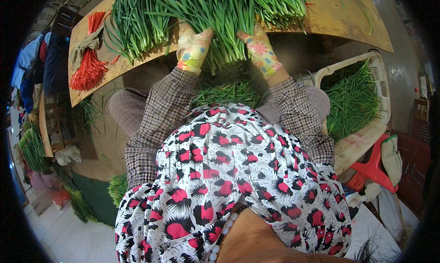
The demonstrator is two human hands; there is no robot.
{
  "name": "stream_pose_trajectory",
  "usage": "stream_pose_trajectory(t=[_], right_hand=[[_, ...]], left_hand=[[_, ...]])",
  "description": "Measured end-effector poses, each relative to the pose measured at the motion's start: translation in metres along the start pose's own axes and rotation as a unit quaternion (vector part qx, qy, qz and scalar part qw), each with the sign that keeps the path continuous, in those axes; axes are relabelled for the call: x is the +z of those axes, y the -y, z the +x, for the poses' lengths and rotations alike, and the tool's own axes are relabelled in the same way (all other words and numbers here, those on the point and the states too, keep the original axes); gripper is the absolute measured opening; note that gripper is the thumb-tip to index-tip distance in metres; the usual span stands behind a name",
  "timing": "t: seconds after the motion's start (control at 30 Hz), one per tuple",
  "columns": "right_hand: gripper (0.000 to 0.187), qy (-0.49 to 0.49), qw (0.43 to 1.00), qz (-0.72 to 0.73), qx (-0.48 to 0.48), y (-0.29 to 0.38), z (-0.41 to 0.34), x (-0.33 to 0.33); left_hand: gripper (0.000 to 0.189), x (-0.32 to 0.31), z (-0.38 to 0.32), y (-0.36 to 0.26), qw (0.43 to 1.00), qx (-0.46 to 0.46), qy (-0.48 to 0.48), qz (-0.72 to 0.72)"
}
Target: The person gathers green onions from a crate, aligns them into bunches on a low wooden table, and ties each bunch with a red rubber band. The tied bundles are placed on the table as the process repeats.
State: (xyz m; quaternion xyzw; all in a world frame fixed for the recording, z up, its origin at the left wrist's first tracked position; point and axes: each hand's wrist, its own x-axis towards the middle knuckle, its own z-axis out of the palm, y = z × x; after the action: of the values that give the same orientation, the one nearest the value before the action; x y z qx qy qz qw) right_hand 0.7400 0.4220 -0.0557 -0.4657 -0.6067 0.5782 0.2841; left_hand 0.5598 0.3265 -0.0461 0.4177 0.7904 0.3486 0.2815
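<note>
A thick bundle of green garlic chives [225,32] hangs over the near edge of the wooden board between my gloved hands, pale stem ends towards me. My left hand [193,47], in a flower-patterned glove, lies against the bundle's left side. Against its right side is my right hand [260,51], gloved alike, thumb towards the stems. The two hands hold the bundle from both sides; some fingers are hidden under the leaves. More chives [137,29] rest on the board at the left, and another pile [280,6] at the right.
Red ties [89,68], bound with a cloth strip, lie on the wooden board [343,25] at its left end. A pale plastic basket [385,87] of loose green leaves stands at my right, near a red plastic stool [376,163]. Leaf scraps [230,93] lie below my hands.
</note>
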Motion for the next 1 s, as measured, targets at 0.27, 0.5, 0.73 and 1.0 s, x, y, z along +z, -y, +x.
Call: stream_pose_trajectory(t=[0.27,0.5,0.73,1.0], right_hand=[[0.075,-0.074,0.996,0.009,-0.053,0.01,-0.016,0.014],[0.064,-0.133,0.976,-0.034,-0.171,0.013,-0.01,0.021],[0.066,-0.075,0.955,0.286,-0.01,0.015,-0.014,0.023],[0.063,-0.135,0.974,0.181,-0.005,0.02,-0.019,0.029]], left_hand=[[0.055,-0.076,-0.022,-0.061,0.948,0.031,0.018,0.316],[0.039,-0.049,0.011,-0.088,0.952,0.24,-0.119,0.148],[0.06,-0.03,0.062,-0.067,0.951,0.113,-0.016,0.289],[0.05,-0.032,0.052,-0.049,0.962,0.165,-0.072,0.206]])
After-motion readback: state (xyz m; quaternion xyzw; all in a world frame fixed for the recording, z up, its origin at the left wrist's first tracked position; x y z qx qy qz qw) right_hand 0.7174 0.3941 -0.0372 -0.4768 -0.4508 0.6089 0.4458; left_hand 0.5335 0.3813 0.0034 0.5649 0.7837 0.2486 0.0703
